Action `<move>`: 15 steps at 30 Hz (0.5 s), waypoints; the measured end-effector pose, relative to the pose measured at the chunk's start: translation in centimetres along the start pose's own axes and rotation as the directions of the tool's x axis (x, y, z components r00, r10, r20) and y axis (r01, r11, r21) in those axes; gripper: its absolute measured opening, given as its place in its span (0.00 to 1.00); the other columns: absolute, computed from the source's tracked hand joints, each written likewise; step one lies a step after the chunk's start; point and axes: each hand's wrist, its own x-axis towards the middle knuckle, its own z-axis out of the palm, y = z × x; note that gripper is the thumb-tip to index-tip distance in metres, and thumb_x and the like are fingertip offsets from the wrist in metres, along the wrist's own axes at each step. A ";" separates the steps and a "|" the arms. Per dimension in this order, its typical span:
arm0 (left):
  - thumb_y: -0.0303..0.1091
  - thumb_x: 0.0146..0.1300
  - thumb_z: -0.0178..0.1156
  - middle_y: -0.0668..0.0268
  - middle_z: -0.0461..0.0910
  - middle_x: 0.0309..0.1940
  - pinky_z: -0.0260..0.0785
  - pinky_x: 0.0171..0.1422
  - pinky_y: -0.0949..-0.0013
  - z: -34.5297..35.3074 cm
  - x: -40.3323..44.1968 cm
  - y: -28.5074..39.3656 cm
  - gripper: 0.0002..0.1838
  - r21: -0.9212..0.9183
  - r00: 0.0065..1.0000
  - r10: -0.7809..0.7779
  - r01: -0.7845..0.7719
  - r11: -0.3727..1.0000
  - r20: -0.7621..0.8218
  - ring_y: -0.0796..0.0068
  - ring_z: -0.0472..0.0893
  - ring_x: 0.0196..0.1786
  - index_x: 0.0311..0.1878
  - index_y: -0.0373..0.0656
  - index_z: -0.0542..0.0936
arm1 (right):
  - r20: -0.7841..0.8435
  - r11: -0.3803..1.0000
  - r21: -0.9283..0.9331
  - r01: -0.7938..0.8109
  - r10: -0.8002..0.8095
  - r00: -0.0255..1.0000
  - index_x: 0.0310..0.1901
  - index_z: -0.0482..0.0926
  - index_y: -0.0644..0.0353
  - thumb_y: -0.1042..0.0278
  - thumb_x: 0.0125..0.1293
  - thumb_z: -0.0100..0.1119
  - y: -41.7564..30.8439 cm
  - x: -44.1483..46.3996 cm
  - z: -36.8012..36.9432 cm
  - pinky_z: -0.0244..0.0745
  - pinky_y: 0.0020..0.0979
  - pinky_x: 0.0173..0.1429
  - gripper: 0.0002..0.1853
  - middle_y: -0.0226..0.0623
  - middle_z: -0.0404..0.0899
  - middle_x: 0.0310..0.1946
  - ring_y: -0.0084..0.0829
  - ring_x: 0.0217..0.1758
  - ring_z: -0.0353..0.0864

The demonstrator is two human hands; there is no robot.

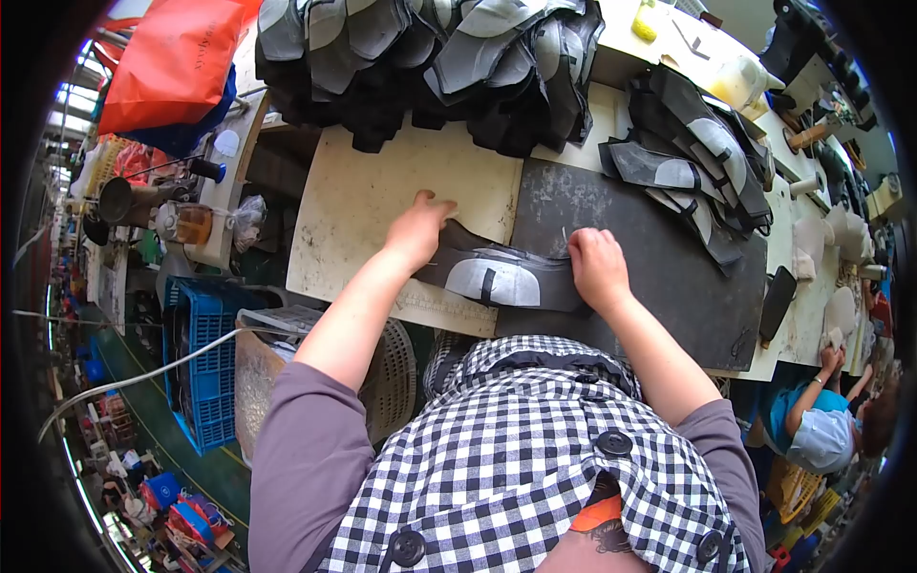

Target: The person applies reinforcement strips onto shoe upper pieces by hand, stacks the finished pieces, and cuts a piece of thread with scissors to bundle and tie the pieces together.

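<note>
A dark shoe upper piece [516, 277] with a light grey rounded patch and a short black strip lies across the near part of the work board. My left hand [417, 232] rests over its left end, thumb and fingers apart. At the right end, my right hand [599, 269] has its fingers curled together on the piece's upper edge; the fingertips are partly hidden. Beneath the piece are a pale board [382, 181] and a black mat [669, 320].
Stacked grey and black upper pieces [478, 57] line the back, with another pile [697, 143] at right. A red bag [177, 67] and blue crate [201, 363] are on the left. Another person [812, 420] sits at far right.
</note>
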 end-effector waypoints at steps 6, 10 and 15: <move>0.31 0.57 0.67 0.53 0.79 0.46 0.72 0.51 0.56 0.8 -0.2 3.3 0.14 -0.081 0.974 0.073 -0.056 0.995 0.214 0.53 0.79 0.50 0.44 0.42 0.76 | 0.022 0.996 -0.081 -0.027 0.029 0.999 0.37 0.74 0.55 0.73 0.60 0.58 0.9 -4.4 -1.8 0.66 0.39 0.49 0.04 0.35 0.75 0.34 0.41 0.44 0.74; 0.37 0.53 0.72 0.54 0.81 0.36 0.72 0.46 0.57 2.2 0.6 10.9 0.19 -0.356 0.910 0.225 -0.094 0.930 0.347 0.50 0.80 0.43 0.44 0.42 0.75 | -0.078 0.975 -0.144 -0.169 0.159 0.984 0.37 0.73 0.57 0.77 0.60 0.57 6.3 -7.1 -9.0 0.67 0.41 0.49 0.05 0.38 0.74 0.34 0.43 0.43 0.73; 0.32 0.49 0.73 0.57 0.73 0.45 0.75 0.46 0.56 7.3 2.8 17.7 0.20 -0.228 0.948 0.298 -0.267 0.936 0.115 0.53 0.81 0.45 0.45 0.44 0.76 | -0.327 0.909 0.002 -0.417 0.395 0.858 0.39 0.72 0.62 0.79 0.65 0.54 13.4 -11.1 -14.1 0.71 0.38 0.47 0.03 0.43 0.74 0.36 0.45 0.41 0.74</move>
